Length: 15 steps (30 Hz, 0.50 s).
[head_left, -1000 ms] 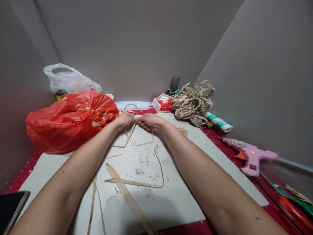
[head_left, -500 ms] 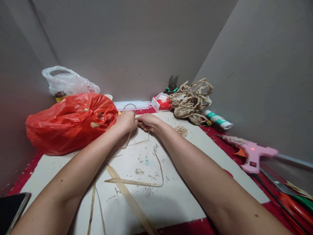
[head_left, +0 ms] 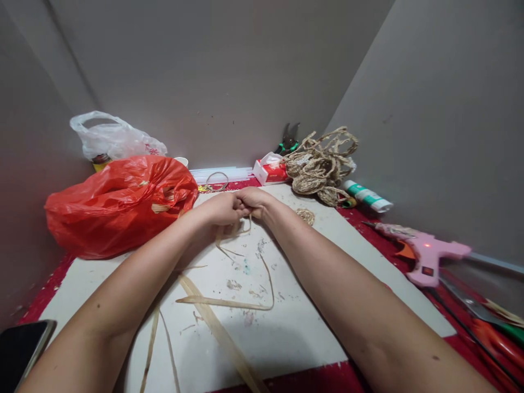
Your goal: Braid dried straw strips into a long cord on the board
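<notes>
My left hand (head_left: 226,209) and my right hand (head_left: 252,202) meet over the far part of the white board (head_left: 303,327), fingers curled and pinched together. Between them they hold a thin tan fibre strip (head_left: 220,236), whose ends hang below the fingers onto the board. The gripped part is hidden by the fingers. Closer to me lie a wide flat fibre strip (head_left: 216,327) and a narrow bent strip (head_left: 233,304) crossing it. A small braided coil (head_left: 305,216) rests just right of my right wrist.
On the left sits a red plastic bag (head_left: 118,213), with a phone (head_left: 24,349) nearer me. Behind are glue sticks (head_left: 233,174), a wire ring (head_left: 217,181) and a tissue pack (head_left: 270,170). Braided rope (head_left: 319,169), a pink glue gun (head_left: 429,254) and scissors (head_left: 470,300) line the right.
My hands have shifted slightly right and closer together, uncovering the wire ring behind. The held strip's hanging ends have been drawn up, and its loop below the hands is smaller.
</notes>
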### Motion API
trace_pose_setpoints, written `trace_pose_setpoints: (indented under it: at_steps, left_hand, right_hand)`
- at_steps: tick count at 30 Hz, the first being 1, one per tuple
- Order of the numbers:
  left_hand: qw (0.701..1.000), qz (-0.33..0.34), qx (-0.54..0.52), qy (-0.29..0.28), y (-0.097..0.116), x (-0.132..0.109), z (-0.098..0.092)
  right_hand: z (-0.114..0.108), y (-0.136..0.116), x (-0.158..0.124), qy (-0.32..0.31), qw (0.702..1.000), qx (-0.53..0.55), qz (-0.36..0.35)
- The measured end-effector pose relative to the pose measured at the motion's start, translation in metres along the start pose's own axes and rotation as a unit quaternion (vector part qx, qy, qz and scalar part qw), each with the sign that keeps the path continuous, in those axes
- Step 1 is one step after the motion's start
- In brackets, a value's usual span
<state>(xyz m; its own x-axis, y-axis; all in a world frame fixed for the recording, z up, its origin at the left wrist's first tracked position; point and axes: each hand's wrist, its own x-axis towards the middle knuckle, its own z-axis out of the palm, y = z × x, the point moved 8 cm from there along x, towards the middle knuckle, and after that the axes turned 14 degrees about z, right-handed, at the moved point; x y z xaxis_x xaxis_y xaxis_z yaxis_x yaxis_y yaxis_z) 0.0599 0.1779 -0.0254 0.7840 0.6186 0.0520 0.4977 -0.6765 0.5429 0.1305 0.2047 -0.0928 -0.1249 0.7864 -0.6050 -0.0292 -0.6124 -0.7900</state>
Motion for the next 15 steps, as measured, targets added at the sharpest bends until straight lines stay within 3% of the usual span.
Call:
trace_pose_setpoints:
  at_steps: [1, 2, 5, 6, 8, 11, 15]
  left_hand:
    - [0.999, -0.009, -0.045, 0.003, -0.004, 0.000, -0.004]
    - [0.995, -0.028, -0.082, 0.044, -0.012, 0.000, -0.013]
    - [0.955, -0.091, -0.173, 0.225, -0.041, -0.004, -0.037]
    - [0.940, -0.114, -0.222, 0.232, -0.050, -0.003, -0.031]
    - [0.909, -0.154, -0.342, 0.180, -0.060, 0.002, -0.005]
    - [0.867, -0.168, -0.457, 0.107, -0.058, 0.007, 0.024]
    - [0.874, -0.157, -0.442, 0.125, -0.057, 0.005, 0.018]
  right_hand:
    - [0.000, -0.001, -0.001, -0.011, 1.000, 0.000, 0.001]
    - [0.001, -0.001, -0.002, -0.023, 1.000, 0.000, 0.004]
    - [0.005, -0.002, -0.007, -0.049, 0.999, -0.009, 0.015]
    - [0.006, -0.002, -0.009, -0.054, 0.998, -0.014, 0.016]
    - [0.008, -0.002, -0.011, -0.055, 0.998, -0.023, 0.014]
    - [0.009, -0.003, -0.014, -0.050, 0.998, -0.047, 0.010]
    - [0.006, -0.006, -0.019, -0.027, 0.995, -0.098, -0.003]
